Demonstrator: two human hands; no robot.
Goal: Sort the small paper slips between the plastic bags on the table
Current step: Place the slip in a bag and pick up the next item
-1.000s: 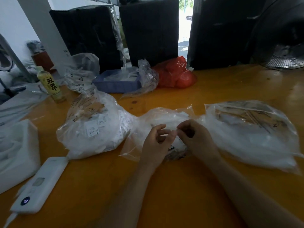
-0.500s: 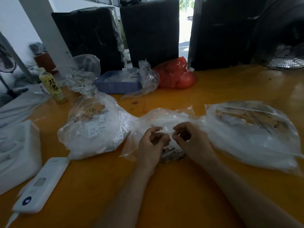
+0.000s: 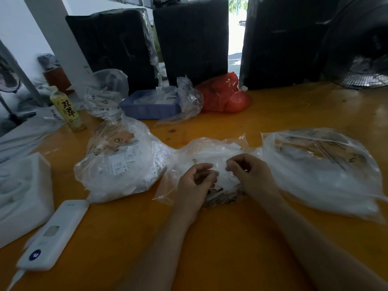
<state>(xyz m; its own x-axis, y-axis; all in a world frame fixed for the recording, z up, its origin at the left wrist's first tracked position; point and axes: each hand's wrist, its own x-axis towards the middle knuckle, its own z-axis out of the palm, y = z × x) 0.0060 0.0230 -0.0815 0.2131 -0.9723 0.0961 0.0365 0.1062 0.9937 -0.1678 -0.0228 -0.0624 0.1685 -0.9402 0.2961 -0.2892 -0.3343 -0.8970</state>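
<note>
Three clear plastic bags lie in a row on the orange table [image 3: 210, 238]. The left bag [image 3: 119, 164] bulges with white paper slips. The middle bag [image 3: 210, 152] is open under my hands, with a pile of slips [image 3: 225, 183] spilling toward me. The right bag [image 3: 321, 169] lies flatter. My left hand [image 3: 196, 185] and my right hand [image 3: 252, 177] sit close together over the middle bag, fingers curled, pinching a small white slip [image 3: 218, 166] between them.
A white power bank [image 3: 54, 236] with a cable lies front left beside a white foam block [image 3: 23, 198]. At the back stand a drink bottle [image 3: 67, 111], a blue tray [image 3: 149, 106], a red bag [image 3: 224, 95], another clear bag [image 3: 107, 93], black bundles and a fan [image 3: 365, 74].
Both hands have drawn slightly nearer to me over the middle bag. Their fingers have curled tighter around the small slip. The bags have not moved.
</note>
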